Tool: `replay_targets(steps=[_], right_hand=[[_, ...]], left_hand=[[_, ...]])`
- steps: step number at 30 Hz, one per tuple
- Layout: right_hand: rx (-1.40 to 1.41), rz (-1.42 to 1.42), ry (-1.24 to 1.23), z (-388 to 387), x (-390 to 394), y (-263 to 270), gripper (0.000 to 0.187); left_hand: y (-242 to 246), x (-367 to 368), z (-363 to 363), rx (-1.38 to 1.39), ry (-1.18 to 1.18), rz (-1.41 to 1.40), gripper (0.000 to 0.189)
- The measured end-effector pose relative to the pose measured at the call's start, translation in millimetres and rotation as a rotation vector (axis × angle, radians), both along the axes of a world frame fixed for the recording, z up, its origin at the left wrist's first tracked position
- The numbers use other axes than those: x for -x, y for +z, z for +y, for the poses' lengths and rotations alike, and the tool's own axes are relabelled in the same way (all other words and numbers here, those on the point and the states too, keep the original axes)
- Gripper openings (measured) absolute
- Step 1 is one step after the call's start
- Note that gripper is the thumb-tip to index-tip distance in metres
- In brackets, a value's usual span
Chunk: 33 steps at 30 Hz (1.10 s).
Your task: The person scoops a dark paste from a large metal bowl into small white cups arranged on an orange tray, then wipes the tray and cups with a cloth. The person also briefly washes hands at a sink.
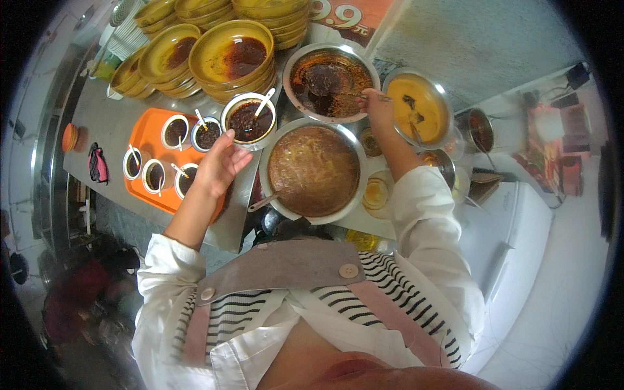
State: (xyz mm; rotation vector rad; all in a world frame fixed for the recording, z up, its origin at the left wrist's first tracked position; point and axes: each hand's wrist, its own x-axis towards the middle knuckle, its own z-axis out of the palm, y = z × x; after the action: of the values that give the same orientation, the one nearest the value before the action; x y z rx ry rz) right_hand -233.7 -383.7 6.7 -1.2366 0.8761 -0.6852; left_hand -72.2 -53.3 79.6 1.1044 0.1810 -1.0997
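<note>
My right hand (376, 105) grips the handle of a ladle (353, 93) whose head sits in dark chili oil, inside a wide metal basin (288, 92). Beside a white-rimmed container of dark chili sauce (246, 121), my left hand (219, 168) is spread with the palm turned up. Its thumb overlaps the container's rim; whether it touches cannot be made out. A white spoon (264, 102) stands in that container. Nearer me, a large metal basin (264, 187) holds brown sauce, with a utensil handle (263, 202) over its rim.
An orange tray (146, 129) carries several small sauce cups with white spoons. Stacked yellow-brown bowls (229, 58) stand behind, the front ones holding dark sauce. At right are a basin of yellow sauce (423, 109), a metal pot (480, 129) and a white appliance (512, 234).
</note>
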Motion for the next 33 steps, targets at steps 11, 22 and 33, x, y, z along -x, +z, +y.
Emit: replay_targets(steps=[11, 22, 33], right_hand=[[0.241, 0.209, 0.036, -2, 20, 31, 0.024], [0.317, 0.051, 0.084, 24, 61, 227, 0.02], [0.761, 0.099, 0.26, 99, 94, 211, 0.012]], left_hand=[[-22, 8, -54, 0.03, 0.041, 0.057, 0.046], [-37, 24, -133, 0.05, 0.04, 0.086, 0.048], [-8, 46, -173, 0.16, -0.051, 0.085, 0.034]])
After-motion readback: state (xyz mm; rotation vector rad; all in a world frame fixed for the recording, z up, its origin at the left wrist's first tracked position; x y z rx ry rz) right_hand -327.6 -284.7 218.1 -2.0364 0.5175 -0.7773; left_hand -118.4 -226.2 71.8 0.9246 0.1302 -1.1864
